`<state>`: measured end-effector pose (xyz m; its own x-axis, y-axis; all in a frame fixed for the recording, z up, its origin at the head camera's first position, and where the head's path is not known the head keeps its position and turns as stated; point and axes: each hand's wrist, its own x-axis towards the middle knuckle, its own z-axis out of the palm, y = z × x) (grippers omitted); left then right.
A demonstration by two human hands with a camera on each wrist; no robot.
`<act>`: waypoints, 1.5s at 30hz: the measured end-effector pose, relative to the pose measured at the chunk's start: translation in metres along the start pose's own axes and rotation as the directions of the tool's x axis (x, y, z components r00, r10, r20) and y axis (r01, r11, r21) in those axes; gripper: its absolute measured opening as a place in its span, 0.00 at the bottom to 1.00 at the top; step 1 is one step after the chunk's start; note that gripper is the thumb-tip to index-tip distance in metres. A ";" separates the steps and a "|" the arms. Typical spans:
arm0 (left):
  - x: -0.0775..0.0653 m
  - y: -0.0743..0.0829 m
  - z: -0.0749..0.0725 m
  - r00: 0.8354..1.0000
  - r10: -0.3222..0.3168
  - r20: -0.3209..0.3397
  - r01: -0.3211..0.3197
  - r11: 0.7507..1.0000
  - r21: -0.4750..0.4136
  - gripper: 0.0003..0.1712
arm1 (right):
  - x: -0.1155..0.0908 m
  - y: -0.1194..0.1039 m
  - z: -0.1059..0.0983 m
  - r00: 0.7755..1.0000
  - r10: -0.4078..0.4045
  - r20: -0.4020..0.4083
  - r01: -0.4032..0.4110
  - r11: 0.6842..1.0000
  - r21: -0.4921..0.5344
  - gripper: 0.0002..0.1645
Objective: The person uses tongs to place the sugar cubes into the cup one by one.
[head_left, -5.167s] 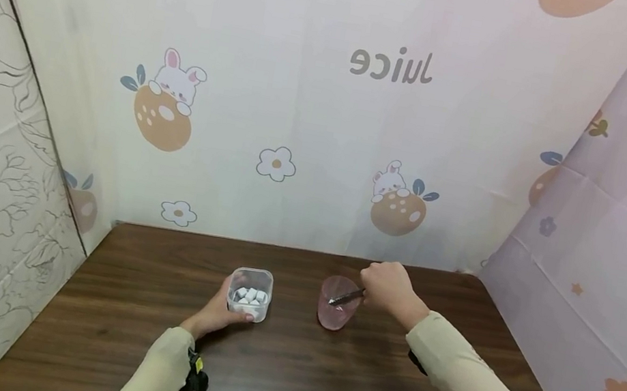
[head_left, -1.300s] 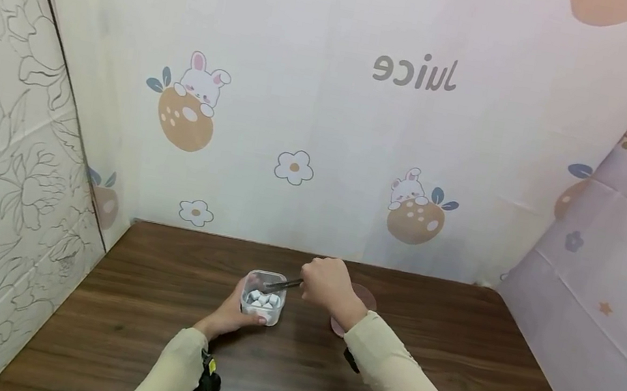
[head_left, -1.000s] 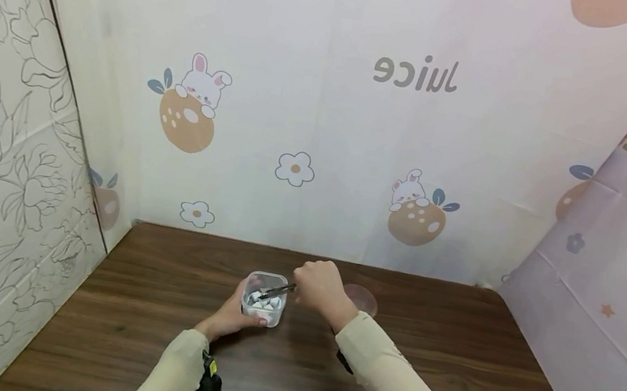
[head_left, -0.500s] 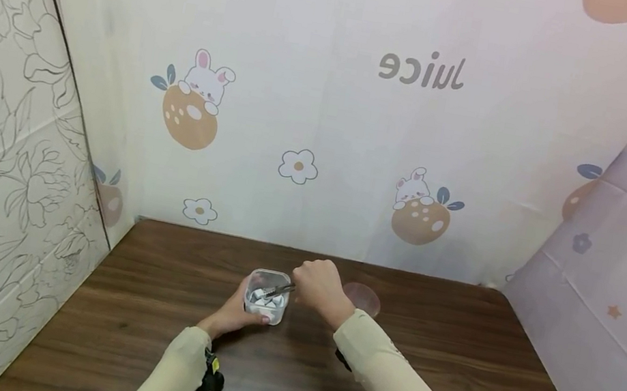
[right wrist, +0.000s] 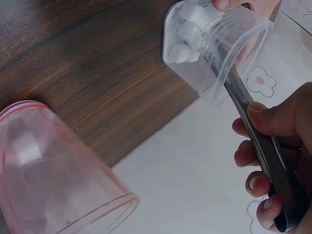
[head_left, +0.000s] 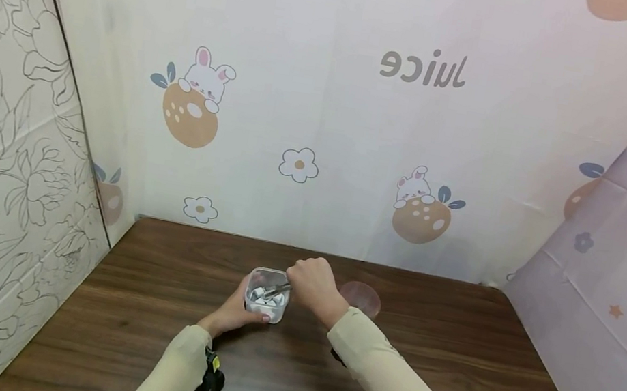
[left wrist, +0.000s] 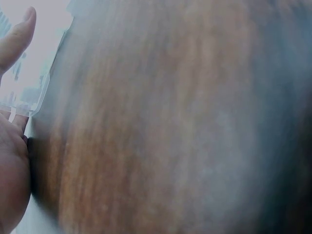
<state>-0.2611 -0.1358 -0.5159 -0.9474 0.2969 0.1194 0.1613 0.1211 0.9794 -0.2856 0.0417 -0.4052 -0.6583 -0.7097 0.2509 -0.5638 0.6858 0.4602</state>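
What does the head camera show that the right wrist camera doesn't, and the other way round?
Only the head view shows the pale sleeves, the mirrored word Juice and the bunny pictures.

Only the right wrist view shows the fingertips of the right hand around the tongs, plus most of the side of the pink cup.

Both share parts of those tongs, that cup and that hand, the left hand, clear container, white cubes and wooden table.

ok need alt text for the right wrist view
The right hand holds metal tongs dipped into a clear plastic container of white blocks, gripped by the left hand at the frame's top edge. A translucent pink cup stands apart on the dark wooden table.
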 end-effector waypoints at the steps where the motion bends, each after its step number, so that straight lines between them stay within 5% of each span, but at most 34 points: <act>1: 0.000 0.001 0.000 1.000 -0.004 0.002 0.004 1.000 -0.002 0.58 | 0.000 -0.001 -0.002 1.000 -0.002 0.003 0.002 1.000 -0.004 0.13; 26: 0.000 0.001 0.000 1.000 -0.002 -0.007 0.002 0.999 0.032 0.57 | -0.002 0.001 0.001 1.000 -0.015 0.003 0.015 1.000 -0.020 0.09; 39: 0.011 -0.032 0.000 0.998 0.024 -0.050 -0.021 0.998 0.058 0.59 | -0.004 0.008 -0.011 1.000 -0.011 0.028 0.012 0.999 -0.044 0.13; 45: 0.006 -0.018 0.001 0.998 0.036 -0.042 -0.035 0.999 0.018 0.57 | -0.006 0.012 -0.019 1.000 0.003 0.004 -0.003 1.000 0.007 0.14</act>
<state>-0.2696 -0.1357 -0.5324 -0.9518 0.2611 0.1611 0.1994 0.1277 0.9716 -0.2792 0.0510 -0.3846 -0.6617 -0.7073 0.2490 -0.5658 0.6888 0.4533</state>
